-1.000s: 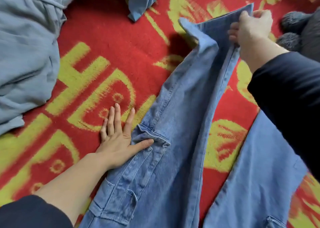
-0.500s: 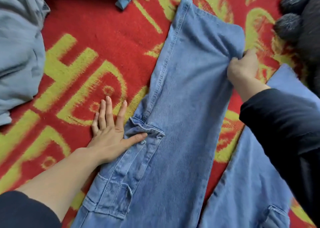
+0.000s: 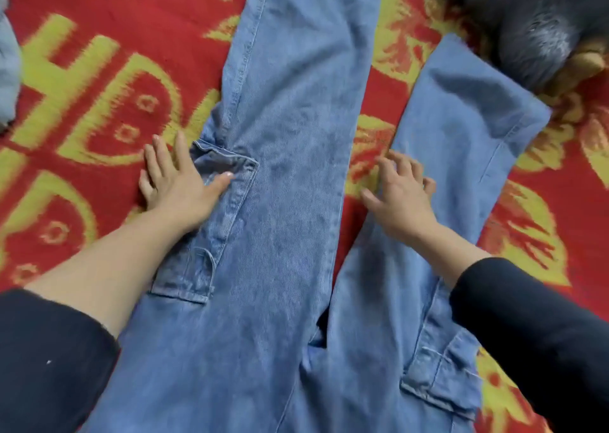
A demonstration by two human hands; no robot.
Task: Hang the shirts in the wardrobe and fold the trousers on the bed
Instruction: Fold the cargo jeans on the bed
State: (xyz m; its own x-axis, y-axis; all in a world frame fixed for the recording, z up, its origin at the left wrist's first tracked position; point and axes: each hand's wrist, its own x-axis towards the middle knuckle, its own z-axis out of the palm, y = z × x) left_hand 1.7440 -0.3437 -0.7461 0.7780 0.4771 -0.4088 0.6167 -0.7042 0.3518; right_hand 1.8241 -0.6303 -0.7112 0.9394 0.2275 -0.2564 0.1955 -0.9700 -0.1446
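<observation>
Trousers (image 3: 296,175), blue denim, lie flat on red-and-yellow blanket (image 3: 82,109). Left hand (image 3: 178,185) presses cargo pocket (image 3: 197,261), fingers spread. Right hand (image 3: 403,198) at other leg's edge, fingers spread, slightly bent.

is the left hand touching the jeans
Touching. The head view shows the left hand lying flat at the edge of the jeans, its thumb resting on their cargo pocket.

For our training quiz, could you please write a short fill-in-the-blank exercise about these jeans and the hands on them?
1. The left hand lies flat, its thumb on a cargo ____ of the jeans.
2. The jeans rest on a blanket patterned in red and ____.
3. In all, ____ cargo pockets show on the jeans.
Missing words: pocket, yellow, two.
</observation>
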